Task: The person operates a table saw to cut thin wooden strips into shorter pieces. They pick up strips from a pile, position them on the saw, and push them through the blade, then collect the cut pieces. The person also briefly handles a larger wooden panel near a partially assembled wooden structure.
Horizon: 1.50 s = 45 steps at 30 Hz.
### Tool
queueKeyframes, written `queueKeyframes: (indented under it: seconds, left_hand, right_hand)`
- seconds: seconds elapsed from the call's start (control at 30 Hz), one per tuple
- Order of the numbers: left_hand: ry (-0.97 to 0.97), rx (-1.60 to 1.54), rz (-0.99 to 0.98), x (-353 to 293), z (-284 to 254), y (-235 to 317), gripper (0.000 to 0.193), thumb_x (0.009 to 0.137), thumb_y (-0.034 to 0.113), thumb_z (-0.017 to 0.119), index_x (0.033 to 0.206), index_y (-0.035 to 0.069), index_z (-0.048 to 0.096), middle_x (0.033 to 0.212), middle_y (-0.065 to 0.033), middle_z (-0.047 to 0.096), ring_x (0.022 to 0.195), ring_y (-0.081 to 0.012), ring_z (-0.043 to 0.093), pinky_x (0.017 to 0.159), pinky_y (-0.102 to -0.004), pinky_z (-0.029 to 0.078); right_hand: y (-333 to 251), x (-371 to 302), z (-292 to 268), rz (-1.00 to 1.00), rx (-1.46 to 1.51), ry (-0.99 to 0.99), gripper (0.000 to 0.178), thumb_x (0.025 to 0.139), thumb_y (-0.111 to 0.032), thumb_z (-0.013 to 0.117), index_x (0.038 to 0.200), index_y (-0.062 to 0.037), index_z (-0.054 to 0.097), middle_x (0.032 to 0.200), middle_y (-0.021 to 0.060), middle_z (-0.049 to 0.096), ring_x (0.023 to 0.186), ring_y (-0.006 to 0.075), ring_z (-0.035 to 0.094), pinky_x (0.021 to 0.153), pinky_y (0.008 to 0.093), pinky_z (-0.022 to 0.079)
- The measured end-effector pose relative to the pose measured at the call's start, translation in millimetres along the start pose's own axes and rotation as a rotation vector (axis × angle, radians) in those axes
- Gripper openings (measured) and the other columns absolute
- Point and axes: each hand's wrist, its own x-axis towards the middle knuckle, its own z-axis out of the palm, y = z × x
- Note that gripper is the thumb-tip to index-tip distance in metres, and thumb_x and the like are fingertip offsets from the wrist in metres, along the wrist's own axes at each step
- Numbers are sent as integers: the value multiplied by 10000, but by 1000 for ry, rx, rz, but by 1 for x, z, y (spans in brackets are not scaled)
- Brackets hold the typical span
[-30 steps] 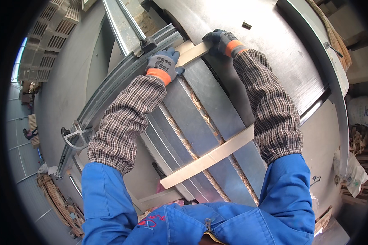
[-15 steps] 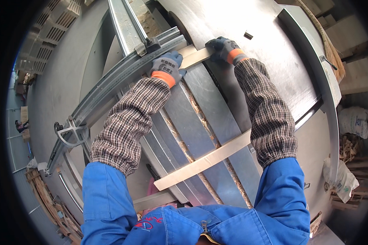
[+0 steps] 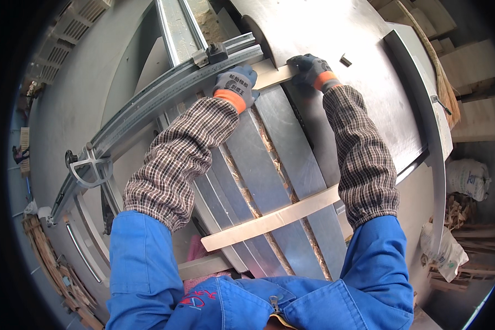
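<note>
A short pale wooden strip (image 3: 275,76) lies across the metal saw table (image 3: 283,118), its left part against the ruled metal fence (image 3: 203,76). My left hand (image 3: 236,82), in a grey-blue glove with an orange cuff, is closed at the left end of the strip beside the fence; the fingertips are partly hidden. My right hand (image 3: 311,71), gloved alike, grips the strip's right end with the fingers bent over it. Nearer my body a longer pale wooden strip (image 3: 269,221) lies across the table slats, running under my right forearm.
A small wood offcut (image 3: 345,60) sits on the table right of my right hand. A black clamp-like stop (image 3: 216,52) is fixed on the fence. A tall metal rail (image 3: 423,99) borders the right side, with a straw broom (image 3: 448,104) beyond it. Sawdust lines the slots.
The view has shifted and turned slightly. Both hands keep hold of the short strip, and the fence and hands appear a little farther from the long strip.
</note>
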Motion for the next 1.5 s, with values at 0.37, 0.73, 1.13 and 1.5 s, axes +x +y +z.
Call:
queueKeyframes:
  seconds: [0.37, 0.73, 1.13, 1.5]
  left_hand:
    - [42, -47, -11, 2, 9, -4, 507, 869, 456, 629, 1244, 121, 566, 1250, -50, 523, 1197, -230, 535, 891, -459, 522]
    - [85, -123, -80, -2, 13, -3, 511, 852, 451, 664, 1237, 125, 584, 1257, -61, 523, 1197, -238, 533, 950, -424, 499]
    - [28, -187, -128, 0, 14, -8, 504, 836, 427, 670, 1256, 168, 562, 1257, -68, 511, 1218, -254, 503, 961, -460, 480]
    - [25, -176, -126, 6, 21, -7, 488, 851, 454, 659, 1228, 154, 581, 1265, -54, 522, 1207, -236, 523, 946, -437, 504]
  right_hand:
    - [8, 4, 7, 5, 104, 3, 594, 615, -159, 859, 1179, -199, 678, 1139, 97, 655, 1065, 293, 632, 934, 380, 506]
    - [6, -9, 1, 135, 77, 69, 589, 643, -161, 860, 1197, -201, 665, 1166, 101, 642, 1079, 281, 623, 942, 371, 502]
    - [32, -42, -1, 196, 60, 124, 560, 680, -172, 849, 1205, -170, 657, 1159, 121, 640, 1050, 283, 634, 923, 369, 510]
    - [47, -42, 12, 169, 63, 145, 568, 661, -188, 861, 1193, -163, 664, 1127, 125, 657, 1029, 279, 642, 902, 361, 514]
